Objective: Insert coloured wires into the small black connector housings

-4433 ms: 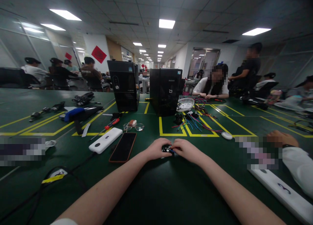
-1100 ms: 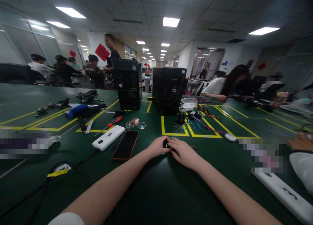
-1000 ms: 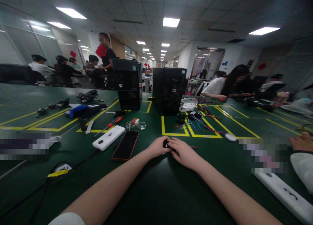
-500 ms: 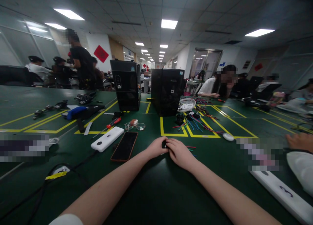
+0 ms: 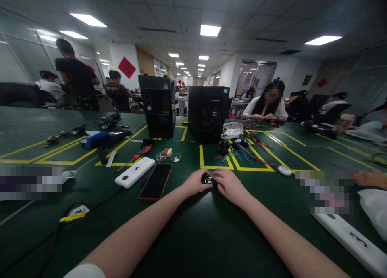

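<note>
Over the green table, my left hand [image 5: 197, 182] and my right hand [image 5: 229, 185] meet around a small black part [image 5: 209, 180] with white and blue bits on it. The left fingers and thumb curl round its left side. My right fingers press on its right end, and a short red wire tip shows behind that hand. The fingers cover much of the part, so its exact kind is unclear. Left of my hands lies a dark phone [image 5: 156, 182] in an orange-edged case. Beyond them are loose coloured wires [image 5: 241, 152] and a black block [image 5: 224, 148].
Two black computer towers [image 5: 157, 108] stand ahead. Nearby lie a white power bank [image 5: 134, 172], glasses [image 5: 175, 157], a red screwdriver [image 5: 142, 152], a white basket [image 5: 232, 130], and a white computer mouse [image 5: 284, 170]. A co-worker's hand [image 5: 367, 177] rests at right; another person [image 5: 266, 102] sits opposite.
My right hand has shifted slightly right and its fingers have spread, showing more of the black part. The standing person in the background has moved left.
</note>
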`<state>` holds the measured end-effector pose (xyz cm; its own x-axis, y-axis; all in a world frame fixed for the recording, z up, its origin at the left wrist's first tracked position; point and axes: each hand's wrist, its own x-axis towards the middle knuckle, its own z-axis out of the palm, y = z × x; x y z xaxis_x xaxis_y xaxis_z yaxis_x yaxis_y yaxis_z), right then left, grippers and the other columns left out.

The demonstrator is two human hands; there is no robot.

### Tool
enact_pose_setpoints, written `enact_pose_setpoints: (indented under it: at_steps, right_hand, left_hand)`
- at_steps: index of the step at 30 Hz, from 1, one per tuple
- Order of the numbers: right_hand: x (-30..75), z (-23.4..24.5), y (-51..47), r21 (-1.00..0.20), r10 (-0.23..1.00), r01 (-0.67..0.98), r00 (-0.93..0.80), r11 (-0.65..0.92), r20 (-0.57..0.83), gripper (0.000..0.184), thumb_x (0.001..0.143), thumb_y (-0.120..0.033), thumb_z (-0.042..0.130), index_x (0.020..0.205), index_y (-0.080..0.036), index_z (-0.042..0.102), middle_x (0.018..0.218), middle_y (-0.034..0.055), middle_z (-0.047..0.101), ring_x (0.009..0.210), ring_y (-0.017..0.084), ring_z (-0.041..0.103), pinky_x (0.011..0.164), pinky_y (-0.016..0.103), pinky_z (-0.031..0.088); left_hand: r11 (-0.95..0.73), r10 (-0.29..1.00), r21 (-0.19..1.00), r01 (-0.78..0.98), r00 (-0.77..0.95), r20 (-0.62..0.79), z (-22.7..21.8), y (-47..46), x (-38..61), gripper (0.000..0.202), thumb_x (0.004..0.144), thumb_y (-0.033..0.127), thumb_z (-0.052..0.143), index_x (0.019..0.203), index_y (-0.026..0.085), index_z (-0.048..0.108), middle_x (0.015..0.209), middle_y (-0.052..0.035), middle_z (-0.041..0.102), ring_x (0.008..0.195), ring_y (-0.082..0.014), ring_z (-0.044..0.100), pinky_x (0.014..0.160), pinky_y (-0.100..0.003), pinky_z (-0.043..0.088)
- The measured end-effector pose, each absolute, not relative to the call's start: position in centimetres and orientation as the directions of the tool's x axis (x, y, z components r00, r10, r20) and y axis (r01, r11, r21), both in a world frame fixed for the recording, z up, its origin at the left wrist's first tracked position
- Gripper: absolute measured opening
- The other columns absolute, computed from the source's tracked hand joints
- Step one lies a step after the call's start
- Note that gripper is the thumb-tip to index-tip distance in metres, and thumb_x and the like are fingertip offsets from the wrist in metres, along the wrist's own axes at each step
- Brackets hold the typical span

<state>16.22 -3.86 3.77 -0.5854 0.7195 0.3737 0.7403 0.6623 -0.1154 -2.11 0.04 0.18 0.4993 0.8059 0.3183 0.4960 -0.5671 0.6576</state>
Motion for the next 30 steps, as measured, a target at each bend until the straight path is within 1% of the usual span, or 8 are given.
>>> enact_pose_setpoints:
  at_steps: [3,7,9,11,14,16,24,30]
  right_hand:
    - [16.1,3.6,-3.7,-0.175,0.730,0.729,-0.573,0.661,0.372,0.035,0.073,-0.007,0.047,0.101,-0.017,0.065,0.108,0.0085,0.059,0.113,0.021,0.046,0.098,0.040,0.036]
    - [16.7,3.3,-2.9,-0.372,0.812,0.726,-0.465,0.578,0.353,0.038,0.071,-0.004,0.043,0.094,-0.018,0.069,0.115,0.0087,0.057,0.116,0.021,0.045,0.101,0.042,0.034]
    - [17.2,3.1,-2.5,-0.462,0.843,0.705,-0.442,0.538,0.308,0.039,0.071,-0.004,0.041,0.095,-0.019,0.069,0.118,0.0080,0.056,0.117,0.021,0.045,0.102,0.042,0.034]
    - [17.6,3.1,-2.4,-0.495,0.844,0.685,-0.461,0.535,0.274,0.042,0.072,-0.004,0.040,0.099,-0.020,0.068,0.123,0.0072,0.054,0.119,0.020,0.043,0.104,0.043,0.031]
    - [17.9,3.0,-2.5,-0.470,0.823,0.679,-0.509,0.564,0.251,0.047,0.074,-0.004,0.039,0.109,-0.021,0.064,0.128,0.0063,0.050,0.125,0.020,0.037,0.106,0.044,0.027]
    - [17.9,2.9,-2.8,-0.450,0.819,0.686,-0.510,0.572,0.264,0.048,0.075,-0.003,0.038,0.112,-0.021,0.062,0.127,0.0065,0.051,0.124,0.020,0.038,0.105,0.043,0.028]
    - [16.8,2.8,-3.8,-0.263,0.734,0.714,-0.497,0.649,0.462,0.030,0.080,-0.014,0.047,0.105,-0.019,0.063,0.114,0.0090,0.057,0.112,0.021,0.047,0.097,0.043,0.036]
    - [16.6,2.9,-4.0,-0.214,0.696,0.711,-0.499,0.669,0.517,0.012,0.077,-0.019,0.055,0.086,-0.019,0.064,0.112,0.0092,0.057,0.111,0.023,0.047,0.094,0.044,0.038]
  left_hand:
    - [-0.563,0.810,0.661,0.496,0.492,0.320,0.2,0.0,-2.1,0.032,0.068,0.029,0.069,0.094,0.018,0.056,0.093,-0.0030,0.061,0.085,-0.0198,0.057,0.076,-0.029,0.043]
    - [-0.552,0.816,0.667,0.501,0.488,0.309,0.4,-0.2,-2.1,0.033,0.067,0.029,0.070,0.095,0.019,0.056,0.094,-0.0029,0.061,0.086,-0.0201,0.057,0.076,-0.030,0.044]
    - [-0.548,0.818,0.671,0.499,0.487,0.306,0.4,-0.2,-2.1,0.033,0.067,0.029,0.070,0.095,0.019,0.056,0.094,-0.0031,0.061,0.086,-0.0202,0.057,0.077,-0.030,0.044]
    - [-0.549,0.817,0.673,0.496,0.489,0.305,0.4,-0.2,-2.2,0.033,0.068,0.030,0.070,0.096,0.019,0.056,0.095,-0.0035,0.061,0.087,-0.0204,0.057,0.077,-0.030,0.044]
    - [-0.554,0.813,0.670,0.494,0.495,0.307,0.4,-0.1,-2.2,0.033,0.067,0.029,0.070,0.095,0.019,0.056,0.095,-0.0036,0.061,0.087,-0.0205,0.057,0.077,-0.030,0.044]
    - [-0.557,0.812,0.666,0.496,0.494,0.311,0.3,-0.1,-2.2,0.033,0.067,0.029,0.070,0.095,0.018,0.056,0.095,-0.0034,0.061,0.087,-0.0204,0.057,0.076,-0.030,0.044]
    - [-0.571,0.806,0.651,0.500,0.491,0.330,0.2,-0.2,-2.1,0.033,0.068,0.030,0.069,0.096,0.019,0.055,0.094,-0.0033,0.060,0.086,-0.0203,0.056,0.076,-0.030,0.043]
    - [-0.626,0.757,0.615,0.479,0.564,0.331,0.6,-0.4,-2.1,0.037,0.067,0.034,0.069,0.097,0.018,0.056,0.096,-0.0041,0.061,0.086,-0.0210,0.057,0.075,-0.029,0.044]
